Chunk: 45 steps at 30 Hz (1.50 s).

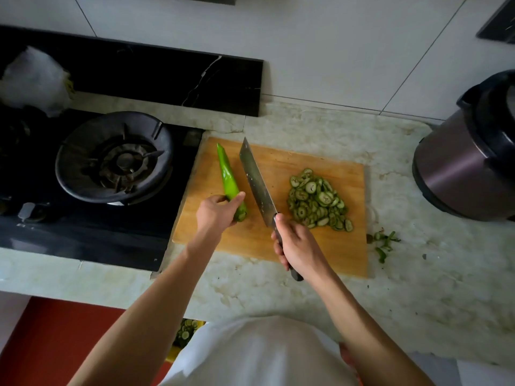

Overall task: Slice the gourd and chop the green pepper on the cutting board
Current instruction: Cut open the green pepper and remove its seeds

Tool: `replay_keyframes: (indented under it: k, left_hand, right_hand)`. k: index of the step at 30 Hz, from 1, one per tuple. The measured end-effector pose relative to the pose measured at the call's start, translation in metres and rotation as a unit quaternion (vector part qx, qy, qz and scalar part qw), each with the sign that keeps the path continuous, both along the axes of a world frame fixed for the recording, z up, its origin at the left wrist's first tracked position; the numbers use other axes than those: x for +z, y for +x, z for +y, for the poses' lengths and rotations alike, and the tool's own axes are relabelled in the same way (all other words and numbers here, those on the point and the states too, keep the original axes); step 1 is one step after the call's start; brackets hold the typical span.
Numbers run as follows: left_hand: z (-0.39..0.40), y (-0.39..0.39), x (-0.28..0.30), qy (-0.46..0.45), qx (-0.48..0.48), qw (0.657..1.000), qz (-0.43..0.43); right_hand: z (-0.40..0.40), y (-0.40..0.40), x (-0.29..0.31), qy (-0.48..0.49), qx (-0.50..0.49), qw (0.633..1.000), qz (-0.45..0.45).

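Pepper (229,179), long and bright green, lies on the left part of the wooden cutting board (306,246), its long axis running from about 11 o'clock, where the thin pointed tip sits near the board's far edge, down to about 5 o'clock, where the thicker cut end faces the person. Left hand (216,211) makes a closed grip on that thick end: the fingers curl over the top of the pepper and the thumb comes in from the other side, so the grip is clamped on the pepper just short of its cut face. Just to the right of the pepper, close beside it, a broad cleaver-style knife (255,181) lies along nearly the same line, its square tip toward 11 o'clock and its handle toward 5 o'clock. Right hand (296,246) has a full closed grip wrapped round the dark handle, with the index finger up at the heel of the blade; whether the edge touches the board cannot be told. At 3 o'clock from the knife, a heap of sliced gourd rounds (317,200) sits on the right half of the board, well apart from the pepper. Off the board at 3 o'clock, green trimmings (383,242) lie on the pale marbled bench (418,274). A gas burner (115,157) stands at 9 o'clock from the board, and a dark metal cooker pot (468,154) at 2 o'clock.
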<state>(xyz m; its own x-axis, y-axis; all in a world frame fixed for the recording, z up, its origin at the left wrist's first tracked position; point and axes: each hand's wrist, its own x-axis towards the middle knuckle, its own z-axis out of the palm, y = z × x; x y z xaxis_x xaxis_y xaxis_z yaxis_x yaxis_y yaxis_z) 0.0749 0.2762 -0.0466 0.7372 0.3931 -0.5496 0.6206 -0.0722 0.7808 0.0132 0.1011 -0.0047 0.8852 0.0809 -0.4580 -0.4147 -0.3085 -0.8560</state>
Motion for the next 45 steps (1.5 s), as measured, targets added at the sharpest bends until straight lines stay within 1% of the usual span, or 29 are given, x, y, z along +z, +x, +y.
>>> replay_keyframes:
  k: [4,8,14,19,22,26,30,32,33,35,37,38,39,40,41,42,43,45]
  left_hand:
    - [-0.009,-0.008,-0.003,0.077,-0.016,0.997,-0.018]
    - [-0.005,-0.013,-0.005,0.131,-0.078,0.988,-0.027]
    - [-0.002,-0.008,0.0,0.175,-0.134,0.975,-0.032]
    - [-0.002,-0.002,-0.003,0.227,-0.193,0.954,-0.04]
    - [-0.006,0.005,-0.003,0.241,-0.216,0.946,-0.019]
    - [-0.011,0.013,-0.003,0.184,-0.186,0.965,0.032]
    - [-0.019,0.014,-0.006,0.161,-0.185,0.968,0.051]
    - [-0.02,0.015,-0.006,0.144,-0.164,0.974,0.056]
    - [-0.019,0.015,-0.006,0.109,-0.138,0.983,0.059]
    - [-0.015,0.013,-0.005,0.005,-0.07,0.995,0.072]
    - [-0.009,0.01,-0.007,-0.092,-0.014,0.993,0.073]
    - [-0.008,0.008,-0.008,-0.123,0.004,0.99,0.069]
    - [-0.008,0.005,-0.007,-0.117,0.007,0.991,0.062]
    - [-0.007,0.003,-0.005,-0.055,-0.017,0.997,0.051]
    - [-0.007,0.001,-0.002,0.053,-0.065,0.996,0.036]
    - [-0.008,0.0,0.001,0.157,-0.11,0.981,0.016]
    - [-0.008,0.001,0.005,0.225,-0.148,0.963,-0.006]
    - [-0.011,0.007,0.013,0.281,-0.193,0.94,-0.026]
  right_hand:
    - [0.006,-0.005,0.0,0.01,0.01,1.0,0.005]
    - [0.01,-0.008,-0.002,0.009,0.017,1.0,0.009]
    - [0.012,-0.005,0.0,0.035,0.004,0.999,0.03]
    - [0.004,0.0,-0.003,0.034,-0.023,0.999,0.027]
    - [-0.003,0.001,-0.003,0.03,-0.027,0.999,0.032]
    - [-0.006,0.0,-0.001,0.026,-0.021,0.999,0.032]
    - [-0.004,0.0,-0.002,0.022,-0.011,0.999,0.037]
    - [-0.003,0.0,-0.003,0.017,-0.006,0.999,0.032]
    - [-0.003,-0.001,-0.004,0.016,-0.006,0.999,0.029]
    - [-0.004,-0.001,-0.004,0.019,-0.013,0.999,0.031]
    - [-0.005,-0.001,-0.005,0.018,-0.019,0.999,0.034]
    - [-0.006,-0.001,-0.005,0.015,-0.021,0.999,0.035]
    - [-0.007,0.0,-0.005,0.013,-0.022,0.999,0.035]
    - [-0.008,0.0,-0.005,0.011,-0.022,0.999,0.034]
    - [-0.008,0.0,-0.005,0.009,-0.02,0.999,0.033]
    - [-0.008,0.0,-0.005,0.007,-0.017,0.999,0.033]
    - [-0.007,0.0,-0.005,0.008,-0.012,0.999,0.033]
    - [-0.005,-0.001,-0.004,0.013,-0.003,0.999,0.035]
